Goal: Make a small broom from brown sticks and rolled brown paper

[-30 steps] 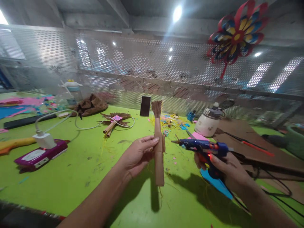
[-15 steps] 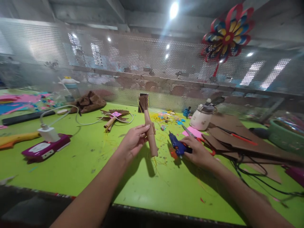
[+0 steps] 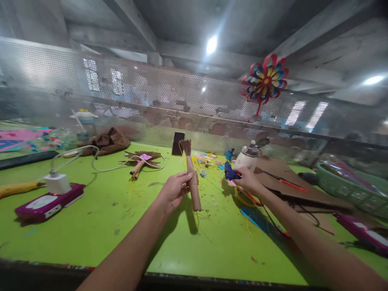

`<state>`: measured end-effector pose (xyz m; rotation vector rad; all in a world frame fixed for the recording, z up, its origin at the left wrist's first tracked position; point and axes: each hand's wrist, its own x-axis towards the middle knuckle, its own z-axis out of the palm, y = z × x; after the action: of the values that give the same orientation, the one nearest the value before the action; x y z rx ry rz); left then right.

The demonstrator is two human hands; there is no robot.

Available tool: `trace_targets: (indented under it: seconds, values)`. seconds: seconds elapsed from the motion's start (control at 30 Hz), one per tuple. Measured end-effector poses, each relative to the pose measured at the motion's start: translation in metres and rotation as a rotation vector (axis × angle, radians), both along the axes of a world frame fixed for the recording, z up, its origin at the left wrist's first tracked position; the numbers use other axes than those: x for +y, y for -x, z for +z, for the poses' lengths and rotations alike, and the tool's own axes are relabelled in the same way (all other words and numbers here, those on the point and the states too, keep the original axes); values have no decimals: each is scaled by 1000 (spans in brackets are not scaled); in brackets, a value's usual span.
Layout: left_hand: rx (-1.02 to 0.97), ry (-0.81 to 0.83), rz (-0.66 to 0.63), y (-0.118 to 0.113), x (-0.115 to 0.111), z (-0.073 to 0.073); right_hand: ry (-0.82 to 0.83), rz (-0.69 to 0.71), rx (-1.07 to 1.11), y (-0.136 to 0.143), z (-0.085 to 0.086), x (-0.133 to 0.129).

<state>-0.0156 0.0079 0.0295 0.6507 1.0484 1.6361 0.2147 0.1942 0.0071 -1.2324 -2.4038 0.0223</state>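
My left hand (image 3: 176, 188) is closed on a rolled brown paper tube with a pleated, fanned top (image 3: 194, 190). Yellow string hangs from its lower end. In my right hand (image 3: 249, 180) is a blue glue gun (image 3: 232, 171), lifted above the table near the white bottle (image 3: 247, 158); its cord trails below my wrist. Behind my left hand lies another brown paper piece (image 3: 138, 165), with pleated fans, two rolled tubes and a pink square on it. Scissors under my right hand show only a bit of orange-red handle.
Purple power strips (image 3: 50, 204) lie at left and right, the left one with a white charger. Brown cardboard sheets (image 3: 281, 173) and a green basket (image 3: 348, 182) stand at right. A phone (image 3: 178, 143) leans at the back near yellow scraps (image 3: 206, 161). A perforated metal screen (image 3: 133, 93) borders the table.
The glue gun in my right hand has risen and moved back toward the white bottle, and a blue piece shows on the table beneath. My left hand still holds the paper tube. The view has tilted up.
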Motion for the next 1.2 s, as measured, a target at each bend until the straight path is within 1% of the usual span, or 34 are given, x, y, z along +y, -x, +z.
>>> trace_targets:
  seconds: [0.1,0.2,0.27,0.4,0.5,0.6,0.7,0.8,0.87,0.97,1.0,1.03,1.07,1.13,1.2]
  values:
    - [12,7,-27,-3,0,-1,-19,-63,-47,-5,3,16]
    - [13,6,-53,-8,0,-3,-17,-123,-81,-17,-3,27]
    - [6,2,-71,-10,1,-4,-3,-136,-98,-24,-8,31]
    - [26,-6,-96,-11,2,-6,45,-104,-129,-25,-18,32]
    - [34,-24,-83,-11,2,-7,77,-92,-142,-21,-20,31]
    - [40,-20,-57,-11,4,-9,86,-83,-128,-21,-18,29]
    - [49,-6,-53,-11,4,-11,62,-67,-88,-24,-12,22]
    - [41,-9,-77,-11,5,-13,1,-48,-18,-21,-1,3]
    - [42,-21,-102,-12,4,-14,-31,-11,39,-11,7,-19]
    - [59,-43,-132,-14,4,-15,-21,135,116,13,15,-62]
    - [61,-56,-139,-15,4,-15,-7,206,153,22,16,-77]
    - [58,-72,-145,-16,4,-15,34,306,248,30,16,-90]
    - [51,-89,-153,-17,4,-15,71,363,330,37,15,-102]
    - [31,-114,-169,-19,4,-15,157,404,461,48,13,-119]
    - [15,-127,-173,-20,4,-16,271,400,569,56,8,-129]
